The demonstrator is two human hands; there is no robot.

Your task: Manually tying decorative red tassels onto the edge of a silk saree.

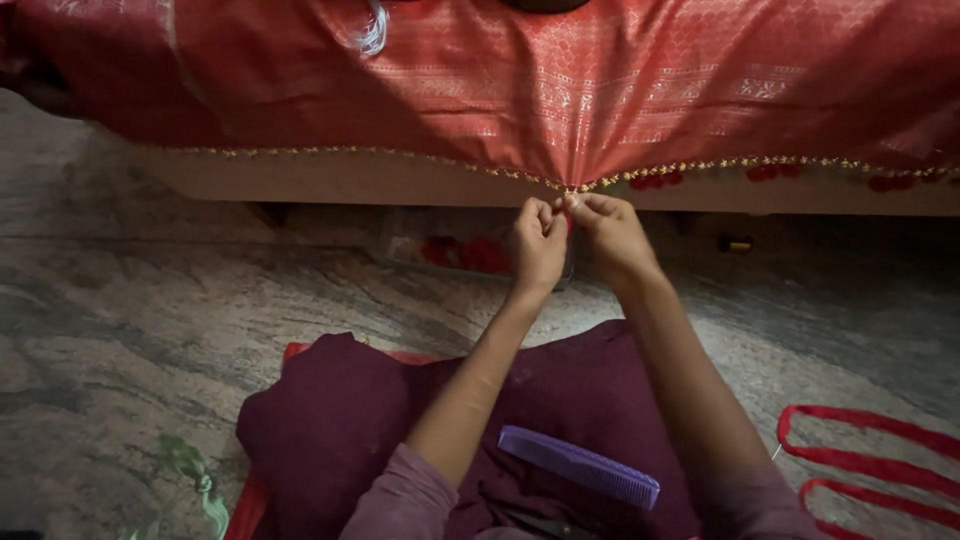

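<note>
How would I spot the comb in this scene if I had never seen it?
Start at the big red patterned cloth draped across the top, then drop down past both hands to the dark maroon fabric on the person's lap. The comb lies there between the forearms. It is the only lilac plastic thing, long and toothed, unlike the red cord looped on the floor.
</note>
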